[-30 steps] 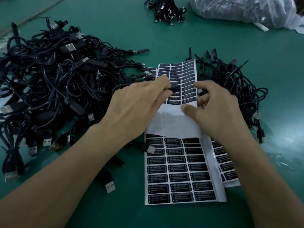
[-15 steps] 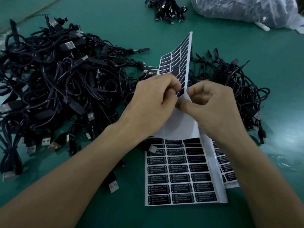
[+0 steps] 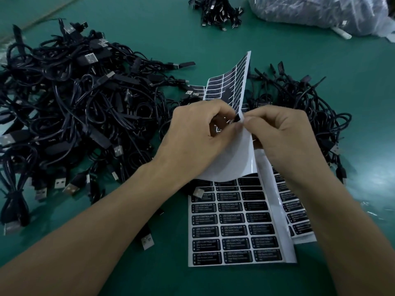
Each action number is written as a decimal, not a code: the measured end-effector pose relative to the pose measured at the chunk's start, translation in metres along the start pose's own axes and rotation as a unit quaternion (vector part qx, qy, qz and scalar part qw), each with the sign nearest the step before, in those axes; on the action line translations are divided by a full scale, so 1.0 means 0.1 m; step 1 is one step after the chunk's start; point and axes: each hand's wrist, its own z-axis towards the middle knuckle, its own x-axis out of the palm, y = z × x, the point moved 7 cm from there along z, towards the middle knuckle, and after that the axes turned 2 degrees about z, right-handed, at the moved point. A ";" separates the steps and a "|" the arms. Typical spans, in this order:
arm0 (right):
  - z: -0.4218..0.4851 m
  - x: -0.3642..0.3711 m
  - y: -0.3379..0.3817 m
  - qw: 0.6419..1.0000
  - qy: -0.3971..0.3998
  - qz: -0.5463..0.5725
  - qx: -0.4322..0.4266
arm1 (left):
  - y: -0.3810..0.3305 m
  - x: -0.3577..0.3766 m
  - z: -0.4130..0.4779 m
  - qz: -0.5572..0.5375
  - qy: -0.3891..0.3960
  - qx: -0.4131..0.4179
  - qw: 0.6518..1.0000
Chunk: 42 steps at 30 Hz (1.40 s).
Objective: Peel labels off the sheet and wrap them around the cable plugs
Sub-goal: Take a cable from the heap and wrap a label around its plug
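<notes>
Nearest me, at 6 o'clock, a flat label sheet (image 3: 239,227) lies on the green table (image 3: 149,35), black "LED CONTROLLER" stickers in rows of three. A 2nd flat sheet (image 3: 297,212) peeks out from under its right edge, approx 4 o'clock. One loose USB plug (image 3: 147,240) sits just left of the flat sheet's lower corner.

At center I see both hands meeting on a lifted sheet (image 3: 233,86), curled up so its blank white backing faces me and its far end, w/ remaining stickers, stands tilted toward 12 o'clock. Left hand (image 3: 192,133): thumb & fingers pinched together at the sheet's edge on a small black label (image 3: 237,119). Right hand (image 3: 282,137): fingertips pressed on the same edge from the other side, touching the left hand's. Can't tell how far the label is off the backing.

Big tangled cable pile (image 3: 70,112) fills 9–10 o'clock, USB plugs sticking out. Smaller cable pile (image 3: 305,103) at 2 o'clock, behind the right hand. Far off: another cable bunch (image 3: 218,11) at 12, and a clear plastic bag (image 3: 316,13) at 1 o'clock.
</notes>
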 end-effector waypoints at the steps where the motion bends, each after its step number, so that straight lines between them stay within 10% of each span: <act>1: 0.00 0.00 0.00 1.000 0.000 0.001 -0.006 | -0.01 -0.01 0.00 0.000 -0.008 0.004 1.000; 23: -0.01 0.01 0.01 0.999 -0.019 -0.042 -0.009 | 0.08 -0.01 0.01 -0.020 -0.010 -0.028 0.999; 29: -0.07 -0.20 -0.01 0.976 -0.091 -0.197 0.027 | 0.24 -0.12 0.02 -0.074 -0.064 -0.112 0.989; 42: -0.12 0.23 0.29 0.951 -0.089 -0.268 -0.126 | 0.20 -0.10 0.00 -0.101 -0.050 -0.134 0.985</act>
